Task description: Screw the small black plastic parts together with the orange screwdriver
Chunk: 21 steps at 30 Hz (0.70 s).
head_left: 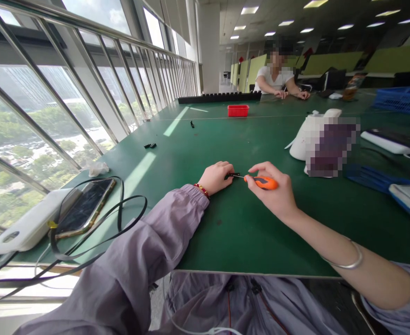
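Over the green table (205,242), the right hand (280,197) holds an orange screwdriver (268,183) by its handle, while the left hand (217,177) pinches 1 small black piece (234,175) at the shank's end. I'd judge the screwdriver light and stiff, best gripped round that fat handle; the piece seems light, hard, easily dropped. The screwdriver's long axis runs roughly sideways, shank pointing left.

Over the link I saw a grey-lilac garment front (199,302) with black toggles (256,287) and reddish cords (229,308). Left of it, a matching left sleeve (145,246) ended in a gathered cuff (195,199), a red-and-gold bracelet (201,190) next to the left hand (217,177). Right of it, a smooth silver bangle (353,264) ringed the right forearm (325,235).
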### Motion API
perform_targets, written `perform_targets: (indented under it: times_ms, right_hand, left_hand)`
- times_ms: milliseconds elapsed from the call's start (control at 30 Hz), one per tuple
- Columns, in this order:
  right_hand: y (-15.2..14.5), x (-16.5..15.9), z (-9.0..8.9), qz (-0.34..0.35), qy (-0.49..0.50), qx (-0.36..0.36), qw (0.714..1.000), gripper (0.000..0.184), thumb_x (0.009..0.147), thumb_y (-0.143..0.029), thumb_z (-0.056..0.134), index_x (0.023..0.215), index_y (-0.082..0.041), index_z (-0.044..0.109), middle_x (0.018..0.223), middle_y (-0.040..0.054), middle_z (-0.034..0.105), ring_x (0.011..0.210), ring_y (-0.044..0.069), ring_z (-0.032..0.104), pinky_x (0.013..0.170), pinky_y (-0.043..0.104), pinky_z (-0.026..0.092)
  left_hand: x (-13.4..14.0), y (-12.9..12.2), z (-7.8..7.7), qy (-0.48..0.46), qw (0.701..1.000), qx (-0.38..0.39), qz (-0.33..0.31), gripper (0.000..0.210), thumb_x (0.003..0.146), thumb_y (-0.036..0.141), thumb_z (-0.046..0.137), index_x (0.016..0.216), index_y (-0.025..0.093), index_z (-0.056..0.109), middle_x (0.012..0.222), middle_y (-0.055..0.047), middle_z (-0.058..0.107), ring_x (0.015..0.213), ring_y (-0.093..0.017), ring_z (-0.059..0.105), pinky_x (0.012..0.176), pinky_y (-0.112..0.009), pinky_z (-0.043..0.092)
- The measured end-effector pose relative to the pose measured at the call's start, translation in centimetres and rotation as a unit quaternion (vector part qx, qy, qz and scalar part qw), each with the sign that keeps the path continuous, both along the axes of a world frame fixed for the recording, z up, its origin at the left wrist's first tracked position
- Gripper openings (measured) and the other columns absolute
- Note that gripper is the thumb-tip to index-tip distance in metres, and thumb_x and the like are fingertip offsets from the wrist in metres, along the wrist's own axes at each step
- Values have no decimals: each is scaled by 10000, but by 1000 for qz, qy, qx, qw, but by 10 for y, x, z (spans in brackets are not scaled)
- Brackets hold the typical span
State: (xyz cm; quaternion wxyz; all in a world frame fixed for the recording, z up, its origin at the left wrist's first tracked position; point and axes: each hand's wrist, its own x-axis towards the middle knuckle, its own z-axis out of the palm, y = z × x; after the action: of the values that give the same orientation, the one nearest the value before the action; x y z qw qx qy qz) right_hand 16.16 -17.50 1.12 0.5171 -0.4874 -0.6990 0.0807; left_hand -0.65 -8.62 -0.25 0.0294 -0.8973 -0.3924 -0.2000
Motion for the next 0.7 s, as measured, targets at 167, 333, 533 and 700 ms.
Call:
perform_targets:
  times_ms: [167,333,533,700]
  right_hand:
    - [3,2,-2,8,19,21,1000,295,727,-249,631,999,-214,523,679,-40,496,587,125,518,615,267,433]
    - [2,1,0,7,8,-16,1000,171,761,-301,615,885,-209,542,537,-65,448,490,116,443,538,264,379]
    - [3,1,1,23,46,17,999,226,725,-246,645,927,-203,553,681,-31,537,541,116,528,573,263,443]
    - [4,1,-1,45,4,44,998,122,725,-177,613,831,-210,563,785,11,614,670,147,589,606,263,468]
  left_hand:
    - [0,0,0,4,1000,-3,0,120,803,215,518,872,189,612,905,-21,646,867,-169,575,696,-270,431]
    - [0,-2,1,1,1000,-7,3,125,806,214,518,881,189,616,917,-25,646,882,-173,576,696,-269,429]
    - [1,-3,1,3,1000,-1,-1,123,805,213,517,877,183,612,909,-30,645,863,-174,575,690,-274,427]
    - [1,-2,0,2,1000,3,-12,123,798,213,522,879,183,610,904,-27,645,856,-171,573,696,-271,429]
